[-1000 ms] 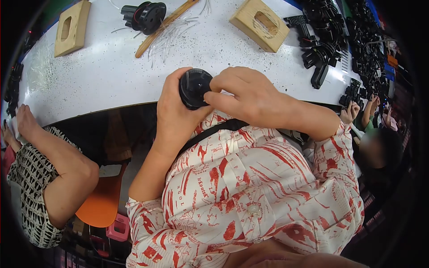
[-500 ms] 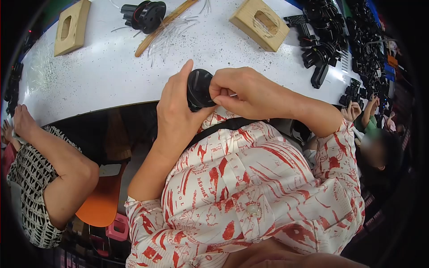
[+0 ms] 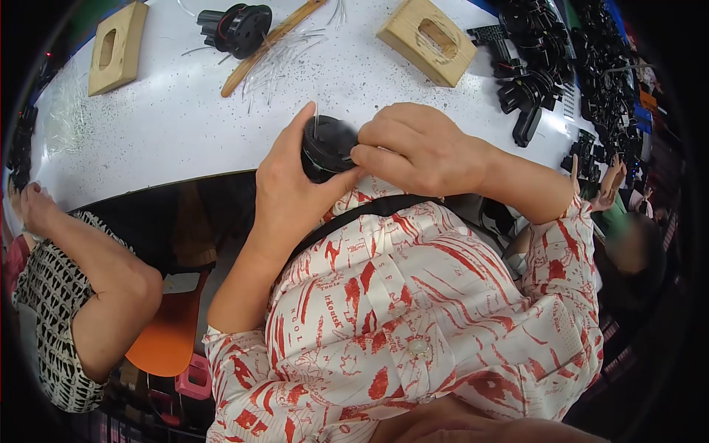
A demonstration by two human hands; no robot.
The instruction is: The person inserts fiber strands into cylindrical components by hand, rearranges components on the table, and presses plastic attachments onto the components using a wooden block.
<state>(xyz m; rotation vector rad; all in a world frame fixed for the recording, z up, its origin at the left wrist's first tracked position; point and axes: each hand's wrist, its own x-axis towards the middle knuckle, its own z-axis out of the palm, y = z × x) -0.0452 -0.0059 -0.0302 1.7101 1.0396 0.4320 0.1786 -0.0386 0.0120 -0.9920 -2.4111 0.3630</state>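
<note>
A black round plastic part (image 3: 325, 151) sits in my left hand (image 3: 284, 184), just past the table's near edge. My left thumb and fingers wrap its lower and left sides, one finger pointing up. At its right rim is my right hand (image 3: 432, 151), with the fingers curled and pinched together. Whatever lies between those fingertips is hidden. A thin clear strand shows at the top of the round part.
On the white table (image 3: 177, 118) lie a similar black part (image 3: 240, 31), a wooden stick (image 3: 258, 57), thin clear strips (image 3: 277, 70) and two slotted wooden blocks (image 3: 118, 48). Black parts (image 3: 528, 63) crowd the right side. Co-workers sit on both sides; one has a patterned garment (image 3: 59, 303).
My right hand has shifted slightly right and turned, its fingers curling more. The round part has tilted and moved a little left and down with my left hand.
</note>
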